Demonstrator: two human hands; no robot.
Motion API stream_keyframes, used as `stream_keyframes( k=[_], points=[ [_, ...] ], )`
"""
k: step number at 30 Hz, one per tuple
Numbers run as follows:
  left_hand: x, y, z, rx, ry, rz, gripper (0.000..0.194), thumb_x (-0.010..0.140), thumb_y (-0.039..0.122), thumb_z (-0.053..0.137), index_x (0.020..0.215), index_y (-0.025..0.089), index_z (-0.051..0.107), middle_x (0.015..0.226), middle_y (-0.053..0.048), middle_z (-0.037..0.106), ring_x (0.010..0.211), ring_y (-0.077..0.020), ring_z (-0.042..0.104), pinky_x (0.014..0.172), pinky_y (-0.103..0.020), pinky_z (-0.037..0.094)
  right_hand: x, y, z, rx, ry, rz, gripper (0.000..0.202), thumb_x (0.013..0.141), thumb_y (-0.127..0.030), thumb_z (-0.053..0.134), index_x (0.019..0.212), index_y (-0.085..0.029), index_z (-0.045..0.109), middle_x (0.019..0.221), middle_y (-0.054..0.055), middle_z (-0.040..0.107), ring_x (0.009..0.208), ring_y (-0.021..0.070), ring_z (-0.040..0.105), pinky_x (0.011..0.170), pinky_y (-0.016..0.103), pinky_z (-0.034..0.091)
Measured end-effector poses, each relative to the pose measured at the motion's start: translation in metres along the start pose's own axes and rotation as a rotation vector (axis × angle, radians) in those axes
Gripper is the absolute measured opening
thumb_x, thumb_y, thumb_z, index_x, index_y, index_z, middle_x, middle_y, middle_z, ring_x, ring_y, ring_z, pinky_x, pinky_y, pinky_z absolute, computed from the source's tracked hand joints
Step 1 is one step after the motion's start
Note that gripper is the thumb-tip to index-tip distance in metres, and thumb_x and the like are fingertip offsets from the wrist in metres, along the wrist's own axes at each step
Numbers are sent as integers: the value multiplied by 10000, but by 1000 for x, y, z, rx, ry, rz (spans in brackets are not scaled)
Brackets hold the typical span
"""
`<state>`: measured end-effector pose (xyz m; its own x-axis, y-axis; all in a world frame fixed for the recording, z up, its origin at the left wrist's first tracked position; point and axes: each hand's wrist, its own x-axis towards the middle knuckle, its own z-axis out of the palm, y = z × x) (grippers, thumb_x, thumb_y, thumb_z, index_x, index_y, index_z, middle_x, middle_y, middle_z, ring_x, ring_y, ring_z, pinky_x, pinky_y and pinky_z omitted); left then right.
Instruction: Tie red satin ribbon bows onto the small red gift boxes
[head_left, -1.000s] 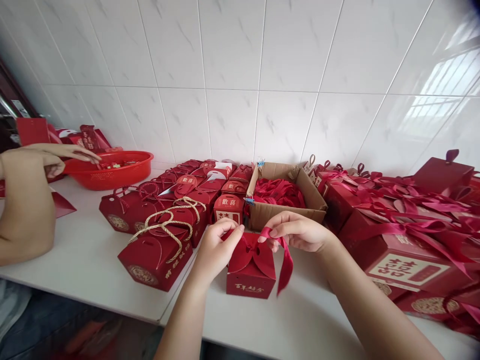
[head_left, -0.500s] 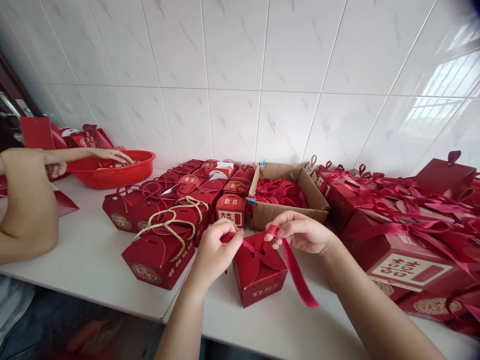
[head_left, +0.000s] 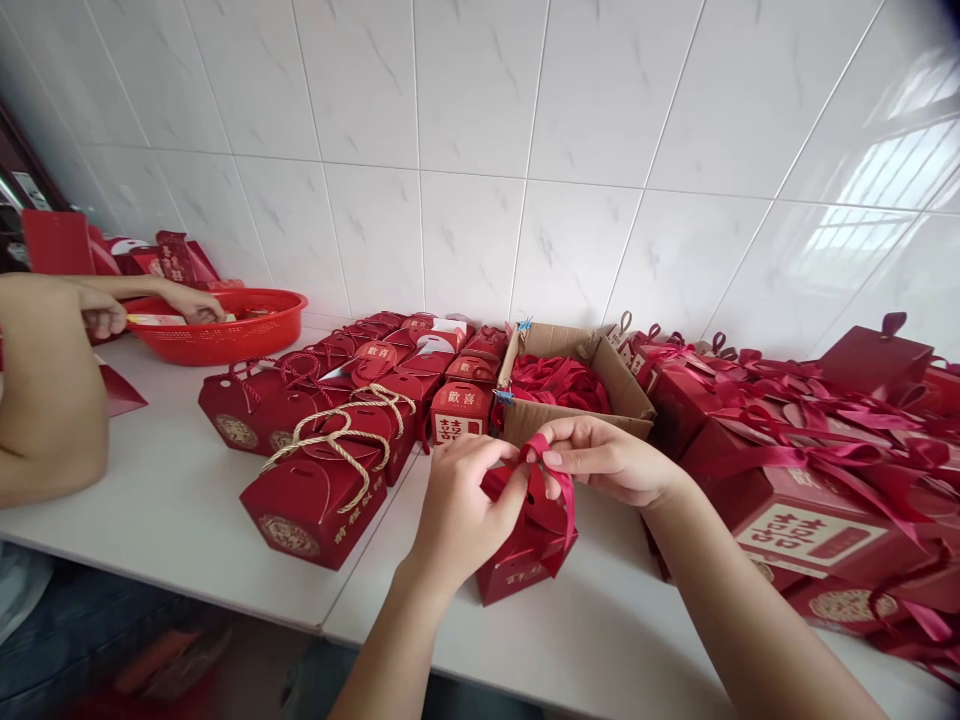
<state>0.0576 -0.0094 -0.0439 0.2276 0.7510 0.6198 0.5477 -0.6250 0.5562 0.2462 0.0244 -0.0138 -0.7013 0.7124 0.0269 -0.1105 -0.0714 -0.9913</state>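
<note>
Ribbon pinched by left hand and right hand; nearby box reads "歡喜" (pale).

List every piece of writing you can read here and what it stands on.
"歡喜" over "囍": front small box
"歡喜": box behind it
"歡喜": round-topped box
"囍": large right box
"前程似", last character unclear: gold-corded box
Unreadable: lettering on the beribboned box; other small print.

Bright glare on right-hand tiles
</note>
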Motion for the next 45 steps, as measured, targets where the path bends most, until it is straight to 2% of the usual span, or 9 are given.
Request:
stream_keyframes(
  k=[7, 14, 17, 22, 27, 31, 34, 40, 45],
  points=[
    [4, -4, 6, -92, 84, -23, 80, 832, 197, 579, 831, 212, 657, 844, -9, 724, 790, -179, 637, 777, -317, 432, -12, 8, 12, -67, 53, 18, 221, 838, -303, 670, 953, -128, 600, 726, 52, 718, 636, 117, 650, 633, 234, 489],
    [3, -7, 9, -128, 153, -6, 120, 839, 227, 586, 786, 199, 690, 791, -33, 713, 777, -193, 635, 763, -324, 464, -14, 33, 22, -244, 400, -91, 348, 758, -397, 737, 951, -145, 595, 628, -27, 593, 534, 76, 488, 513, 194, 368],
    [1, -6, 8, -179, 106, -11, 135, 844, 226, 584, 811, 203, 713, 805, -38, 701, 791, -190, 631, 762, -319, 479, -10, 43, 25, -364, 441, -130, 341, 787, -446, 690, 942, -144, 666, 582, -37, 518, 501, 72, 399, 477, 209, 311],
    [1, -8, -11, -307, 25, -82, 179, 803, 184, 581, 928, 213, 705, 983, -50, 688, 984, -211, 618, 905, -326, 474, -5, 55, 30, -411, 547, -302, 245, 789, -418, 692, 805, -174, 708, 862, 54, 652, 805, 175, 596, 727, 275, 472],
    [-1, -30, -26, -224, -31, -310, 135, 804, 294, 588, 898, 209, 634, 983, -43, 681, 979, -224, 624, 886, -342, 474, -10, 59, 30, -263, 452, -215, 255, 833, -414, 649, 893, -170, 690, 819, 48, 682, 751, 158, 629, 676, 251, 500],
    [-4, -50, -21, -162, -199, -379, 291, 806, 436, 593, 981, 214, 661, 1068, -70, 688, 1023, -260, 617, 896, -375, 470, -13, 58, 32, -205, 350, -172, 289, 847, -446, 621, 875, -160, 655, 791, 54, 685, 698, 144, 633, 649, 246, 511],
    [-3, -56, -16, -211, -278, -364, 293, 832, 439, 561, 940, 202, 695, 1023, -77, 716, 967, -255, 643, 876, -367, 481, -13, 58, 34, -204, 361, -159, 297, 847, -456, 616, 887, -162, 633, 803, 58, 685, 724, 152, 638, 662, 253, 515],
    [-2, -40, -27, -148, -149, -201, 151, 824, 354, 618, 799, 209, 650, 900, -15, 709, 888, -194, 645, 848, -299, 471, -12, 59, 44, -369, 566, -127, 269, 864, -433, 581, 849, -169, 633, 786, 59, 681, 703, 162, 607, 626, 256, 477],
    [-10, -21, -38, -217, -271, -158, 53, 793, 266, 668, 757, 238, 640, 824, 31, 716, 799, -157, 660, 714, -232, 497, -8, 59, 52, -576, 680, -107, 170, 866, -306, 551, 868, -181, 666, 768, 51, 697, 673, 173, 598, 607, 269, 449]
  ],
)
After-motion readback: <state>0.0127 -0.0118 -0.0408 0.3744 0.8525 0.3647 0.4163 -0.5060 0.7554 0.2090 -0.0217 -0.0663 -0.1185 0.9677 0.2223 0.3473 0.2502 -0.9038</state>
